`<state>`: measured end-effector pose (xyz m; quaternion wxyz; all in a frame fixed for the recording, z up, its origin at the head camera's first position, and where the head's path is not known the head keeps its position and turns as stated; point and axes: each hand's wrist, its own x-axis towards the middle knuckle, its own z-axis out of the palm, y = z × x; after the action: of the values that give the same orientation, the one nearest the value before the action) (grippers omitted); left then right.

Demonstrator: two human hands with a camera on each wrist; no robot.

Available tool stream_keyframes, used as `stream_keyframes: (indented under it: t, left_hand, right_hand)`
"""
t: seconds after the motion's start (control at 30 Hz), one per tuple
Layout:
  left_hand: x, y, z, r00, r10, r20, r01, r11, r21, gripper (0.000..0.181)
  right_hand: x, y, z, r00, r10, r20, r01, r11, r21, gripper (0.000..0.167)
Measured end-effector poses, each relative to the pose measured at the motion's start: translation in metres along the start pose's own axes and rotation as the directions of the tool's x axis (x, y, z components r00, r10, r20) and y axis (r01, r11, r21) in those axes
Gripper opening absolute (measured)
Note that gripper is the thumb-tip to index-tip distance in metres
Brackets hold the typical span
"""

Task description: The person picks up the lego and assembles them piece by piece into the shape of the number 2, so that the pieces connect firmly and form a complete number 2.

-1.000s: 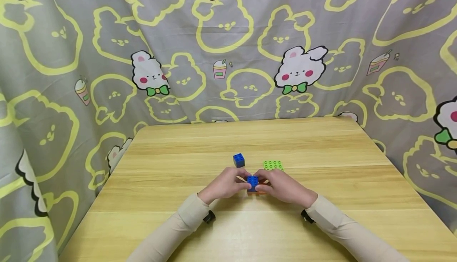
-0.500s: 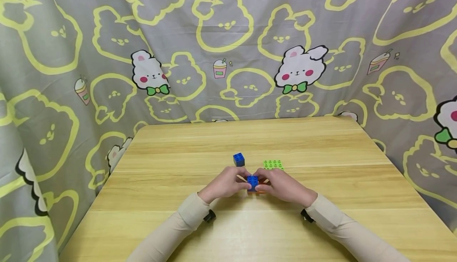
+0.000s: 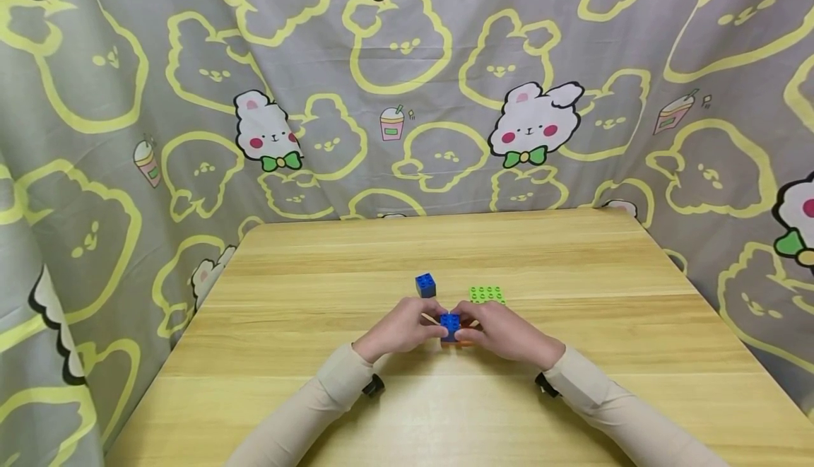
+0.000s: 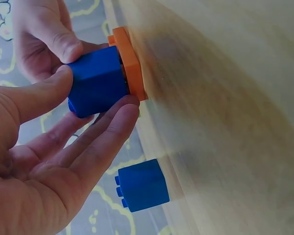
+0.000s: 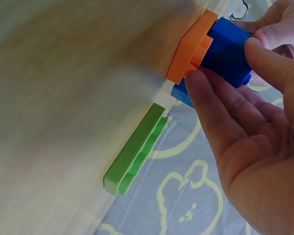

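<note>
A blue block (image 3: pixel 450 325) stands on the left part of a flat orange brick (image 5: pixel 191 47) that lies on the table. In the left wrist view a narrow dark line shows between the blue block (image 4: pixel 99 81) and the orange brick (image 4: pixel 129 63); whether they are fully joined I cannot tell. My left hand (image 3: pixel 404 326) pinches the blue block between thumb and fingers from the left. From the other side my right hand (image 3: pixel 504 331) grips it too, thumb in front and fingers behind. Orange studs (image 5: pixel 200 51) are bare on the right.
A second blue block (image 3: pixel 425 285) stands just beyond my left hand. Behind my right hand lies a flat green brick (image 3: pixel 486 294), partly covered by the fingers. The wooden table (image 3: pixel 331 262) ends at a patterned curtain (image 3: pixel 394 163).
</note>
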<state>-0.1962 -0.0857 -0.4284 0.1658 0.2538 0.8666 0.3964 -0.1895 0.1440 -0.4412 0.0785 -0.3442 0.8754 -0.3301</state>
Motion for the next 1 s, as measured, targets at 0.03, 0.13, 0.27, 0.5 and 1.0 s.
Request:
stream_keyframes:
  t: [0.03,0.13,0.27,0.5,1.0]
  left_hand:
    - [0.0,0.0002,0.0,1.0,-0.002,-0.001,0.002,1.0,0.005,0.019]
    - [0.0003,0.0001,0.0002,1.0,-0.004,-0.005,0.004,1.0,0.007,0.019]
    - [0.0007,-0.0006,0.0011,1.0,-0.009,-0.004,0.009,1.0,0.001,0.019]
    - [0.001,-0.002,0.0028,1.0,-0.001,-0.003,0.001,1.0,-0.005,0.018]
    - [0.0008,-0.0042,0.0022,0.999,-0.034,-0.009,0.034,0.999,-0.036,0.021]
  right_hand:
    - [0.0,-0.0002,0.0001,1.0,0.002,0.0,-0.002,1.0,0.001,0.026]
    - [-0.0002,-0.0007,0.0002,1.0,0.005,-0.002,-0.005,1.0,-0.003,0.025]
    - [-0.0009,-0.0008,0.0008,1.0,0.001,-0.005,-0.001,1.0,-0.011,0.024]
    - [-0.0015,0.0003,0.0017,1.0,-0.01,-0.008,0.009,1.0,-0.007,0.024]
    - [0.0002,-0.0002,0.0013,1.0,-0.023,-0.009,0.023,1.0,-0.011,0.023]
